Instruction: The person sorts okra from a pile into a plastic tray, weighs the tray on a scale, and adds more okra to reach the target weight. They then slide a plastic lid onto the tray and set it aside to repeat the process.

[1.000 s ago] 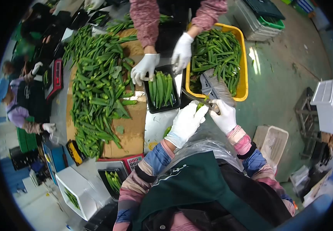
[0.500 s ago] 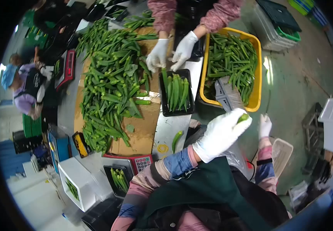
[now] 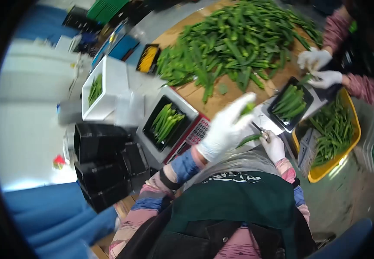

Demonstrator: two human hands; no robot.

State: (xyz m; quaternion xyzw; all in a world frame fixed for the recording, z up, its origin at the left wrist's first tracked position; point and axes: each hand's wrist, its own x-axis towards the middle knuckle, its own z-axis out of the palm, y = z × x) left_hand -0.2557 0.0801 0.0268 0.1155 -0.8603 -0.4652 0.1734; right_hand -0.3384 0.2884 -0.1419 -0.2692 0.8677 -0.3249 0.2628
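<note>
My left hand [image 3: 225, 127], in a white glove, is closed around an okra pod [image 3: 248, 108] whose green end shows between thumb and fingers. My right hand [image 3: 274, 146], gloved too, grips a slim tool [image 3: 261, 131] with a metal part and a dark, thin end; its kind is unclear. A loose okra pod [image 3: 248, 140] lies on the steel tabletop between my hands. Left of them, a black tray of okra [image 3: 168, 125] rests on a red-sided scale [image 3: 194, 137]. Beyond my right hand sits another black tray [image 3: 291, 104] part filled with okra.
A large okra heap [image 3: 238, 43] covers cardboard at the back. Another person's gloved hands [image 3: 321, 71] work by the right tray. A yellow crate [image 3: 353, 142] of okra stands at right. To the left are a white foam box [image 3: 109, 86] and stacked black trays [image 3: 105, 144].
My view has swung left, bringing the scale and its tray nearer the middle. My right hand has come up from my side to the table and now holds the tool. My left hand keeps its okra.
</note>
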